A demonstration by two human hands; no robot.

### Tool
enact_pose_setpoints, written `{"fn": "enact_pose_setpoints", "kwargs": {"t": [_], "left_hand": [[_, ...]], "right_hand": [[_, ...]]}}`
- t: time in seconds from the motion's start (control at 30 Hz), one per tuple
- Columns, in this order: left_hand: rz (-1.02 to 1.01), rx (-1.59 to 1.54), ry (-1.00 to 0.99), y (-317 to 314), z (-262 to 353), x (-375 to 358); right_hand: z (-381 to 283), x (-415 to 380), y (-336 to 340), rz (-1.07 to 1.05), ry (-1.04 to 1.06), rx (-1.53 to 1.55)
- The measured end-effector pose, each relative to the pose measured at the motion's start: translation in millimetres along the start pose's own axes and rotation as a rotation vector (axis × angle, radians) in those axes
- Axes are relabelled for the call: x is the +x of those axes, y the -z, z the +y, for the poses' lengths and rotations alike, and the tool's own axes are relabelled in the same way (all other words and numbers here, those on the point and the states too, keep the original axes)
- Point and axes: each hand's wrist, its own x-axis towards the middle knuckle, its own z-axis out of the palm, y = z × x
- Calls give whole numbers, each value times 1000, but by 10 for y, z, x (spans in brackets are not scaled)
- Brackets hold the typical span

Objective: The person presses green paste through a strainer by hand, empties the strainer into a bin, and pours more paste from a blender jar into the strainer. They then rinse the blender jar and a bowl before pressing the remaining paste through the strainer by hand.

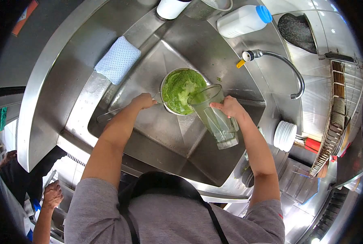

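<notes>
Over sink [153, 128], green-smeared clear jar [214, 118]

The sink [149, 132] is metal, with a brushed, partly glossy finish and a scuffed look; the bench [53, 75] around it is metal too, smooth and softly shiny; the pitcher [219, 122] is see-through, seemingly plastic, smooth and glossy; the green mixture [177, 87] looks wet and frothy; the folded cloth [117, 60] is matt, with a dotted weave; the white bottle [238, 22] is smooth plastic, its blue cap [264, 14] plastic as well; the faucet spout [297, 75] is polished metal; the stacked plates [284, 136] look smooth and glossy; the grey shirt [169, 219] is matt cloth.
</notes>
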Motion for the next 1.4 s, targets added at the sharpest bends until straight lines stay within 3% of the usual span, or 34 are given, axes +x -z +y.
{"fn": "enact_pose_setpoints", "kwargs": {"t": [0.1, 0.4, 0.47, 0.6, 0.67, 0.87, 0.93, 1.0, 1.03, 1.07, 1.13, 1.17, 1.27, 1.33, 1.4], "left_hand": [[103, 75, -81, -71, -46, 43], [71, 80, -94, -84, -66, 101], [42, 70, -70, -64, -45, 90], [12, 43, -93, 3, -12, -6], [-8, 64, -89, -5, -10, 32], [46, 24, -139, -39, -53, 91], [27, -39, -177, -60, -58, 68], [-10, -27, -104, -32, -48, 103], [11, -18, -117, -49, -76, 133], [34, -9, -134, -70, -95, 154], [-49, 12, -110, 4, 18, 61], [-34, -12, -126, -13, 2, 80], [-35, -44, -138, -54, -59, 149], [-45, -66, -115, -42, -84, 184], [-66, -145, -85, -67, -108, 193]], "right_hand": [[-81, -54, 63, -21, -12, 42], [-217, 21, 184, -52, 58, -35], [-260, 76, 233, -150, 0, -100], [-218, 23, 210, -120, -81, -83], [-102, -156, 125, -33, 59, 63], [411, -783, -528, 176, 1, 261], [593, -976, -890, 118, -104, 389], [761, -1152, -1308, 426, 138, 802], [747, -1253, -1397, 494, 144, 897], [737, -1383, -1468, 523, 112, 918], [659, -1667, -1370, 658, 85, 1283], [853, -1633, -1574, 888, -42, 1070], [824, -2189, -1149, 1085, -321, 1530], [1078, -2399, -1213, 1450, -240, 1636], [1179, -2700, -1075, 1616, -159, 1704]]}}
